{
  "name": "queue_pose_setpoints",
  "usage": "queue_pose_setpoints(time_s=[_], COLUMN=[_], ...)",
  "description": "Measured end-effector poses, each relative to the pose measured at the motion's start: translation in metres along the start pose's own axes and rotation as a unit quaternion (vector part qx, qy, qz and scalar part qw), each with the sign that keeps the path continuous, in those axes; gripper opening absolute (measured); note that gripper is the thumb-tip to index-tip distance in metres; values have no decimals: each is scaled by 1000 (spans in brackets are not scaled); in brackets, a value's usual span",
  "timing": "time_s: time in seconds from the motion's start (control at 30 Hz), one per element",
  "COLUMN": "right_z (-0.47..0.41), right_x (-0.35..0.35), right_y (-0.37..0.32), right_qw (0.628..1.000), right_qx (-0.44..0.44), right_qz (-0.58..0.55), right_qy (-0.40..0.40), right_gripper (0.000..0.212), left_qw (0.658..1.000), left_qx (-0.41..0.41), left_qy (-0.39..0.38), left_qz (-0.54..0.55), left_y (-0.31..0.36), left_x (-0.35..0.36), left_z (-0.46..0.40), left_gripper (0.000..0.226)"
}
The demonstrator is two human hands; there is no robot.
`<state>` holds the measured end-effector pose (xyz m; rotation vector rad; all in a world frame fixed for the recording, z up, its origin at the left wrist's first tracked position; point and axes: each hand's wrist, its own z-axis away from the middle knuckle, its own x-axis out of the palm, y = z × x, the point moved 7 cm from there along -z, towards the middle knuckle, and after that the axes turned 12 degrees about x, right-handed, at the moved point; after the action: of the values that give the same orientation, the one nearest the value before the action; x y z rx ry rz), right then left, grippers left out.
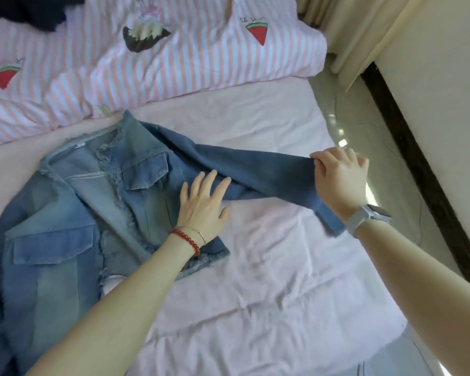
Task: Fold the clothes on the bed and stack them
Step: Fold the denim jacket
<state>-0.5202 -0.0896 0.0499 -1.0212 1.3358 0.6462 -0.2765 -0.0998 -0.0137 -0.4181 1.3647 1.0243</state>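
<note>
A blue denim jacket (73, 213) lies spread front-up on the pale pink bed sheet (269, 267), with its chest pockets and frayed front edges showing. Its right sleeve (255, 169) is stretched out toward the bed's right side. My left hand (204, 204) presses flat with straight fingers on the jacket where that sleeve joins the body. My right hand (339, 177) grips the sleeve near its cuff and holds it lifted off the sheet. The jacket's other sleeve runs out of view at the lower left.
A pink-striped duvet (147, 66) with watermelon prints lies bunched across the far side of the bed. A dark garment (33, 12) sits on it at the top left. To the right are the floor (364, 131), a curtain and a pale wall (445, 104).
</note>
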Motion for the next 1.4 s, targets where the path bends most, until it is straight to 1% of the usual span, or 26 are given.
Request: queue_pose_setpoints(time_s=[0.03, 0.07, 0.13, 0.2, 0.23, 0.27, 0.3, 0.33, 0.37, 0.43, 0.5, 0.53, 0.6, 0.67, 0.73, 0.77, 0.8, 0.87, 0.93, 1.0, 1.07, 1.13, 1.2, 1.27, 1.33, 1.4], right_z=[-1, 2, 18, 33, 36, 37, 35, 31, 26, 12, -10, -25, -63, -104, -131, -139, -141, -129, -96, -52, -3, 43, 81, 110, 134, 152], right_x=[10, 23, 55, 86, 99, 108, 113, 114, 112, 100, 80, 69, 52, 39, 31, 30, 34, 48, 65, 80, 92, 108, 123, 134, 142, 146], right_y=[8, 16, 31, 46, 51, 55, 57, 59, 60, 67, 77, 83, 93, 103, 108, 106, 100, 80, 59, 40, 20, -4, -31, -58, -85, -105], right_qw=[1000, 998, 985, 965, 960, 958, 960, 967, 975, 982, 988, 992, 997, 995, 987, 985, 985, 987, 989, 981, 953, 920, 888, 864, 850, 843], right_qx=[-17, -33, -52, -43, -34, -26, -23, -22, -22, -15, -7, 3, 30, 70, 130, 141, 134, 91, 62, 74, 102, 110, 121, 134, 136, 123], right_qz=[14, 26, 58, 91, 97, 99, 92, 73, 40, -33, -62, -56, -4, 65, 95, 98, 103, 99, 33, -90, -203, -270, -303, -323, -322, -312], right_qy=[-19, -50, -153, -241, -260, -268, -262, -245, -219, -184, -143, -117, -70, -24, -17, -26, -42, -87, -128, -156, -201, -262, -323, -362, -395, -421], right_gripper=[25, 30, 54, 72, 76, 74, 68, 59, 48, 32, 25, 25, 27, 33, 46, 51, 53, 54, 49, 38, 27, 21, 20, 21, 23, 21], left_qw=[1000, 1000, 999, 997, 994, 991, 989, 989, 990, 991, 992, 991, 990, 989, 990, 990, 991, 993, 990, 981, 964, 947, 930, 910, 893, 888], left_qx=[-4, -7, -2, 21, 35, 51, 67, 84, 98, 113, 109, 105, 100, 67, -19, -51, -71, -73, -64, -89, -150, -210, -283, -348, -397, -413], left_qy=[-8, -14, -25, -43, -54, -60, -53, -30, 3, 53, 65, 74, 100, 130, 128, 118, 102, 93, 121, 162, 201, 228, 225, 214, 195, 158], left_qz=[-4, -9, -32, -65, -85, -105, -119, -122, -106, -37, 17, 25, 7, -36, -64, -62, -51, -19, 21, 65, 87, 82, 70, 70, 87, 123], left_y=[-1, -2, -6, -10, -12, -13, -14, -15, -15, -16, -14, -13, -11, -11, -18, -19, -19, -9, 4, 10, 5, -6, -21, -40, -61, -77], left_x=[3, 4, 7, 9, 11, 11, 10, 6, -1, -17, -32, -41, -56, -68, -70, -67, -61, -48, -36, -24, -10, 1, 12, 21, 32, 46], left_z=[-10, -21, -43, -65, -76, -86, -94, -101, -108, -119, -132, -140, -158, -180, -192, -195, -194, -183, -157, -116, -63, -8, 45, 90, 126, 149], left_gripper=[61, 61, 62, 62, 61, 56, 48, 39, 30, 19, 17, 19, 22, 23, 24, 28, 37, 48, 50, 46, 41, 39, 46, 52, 52, 57])
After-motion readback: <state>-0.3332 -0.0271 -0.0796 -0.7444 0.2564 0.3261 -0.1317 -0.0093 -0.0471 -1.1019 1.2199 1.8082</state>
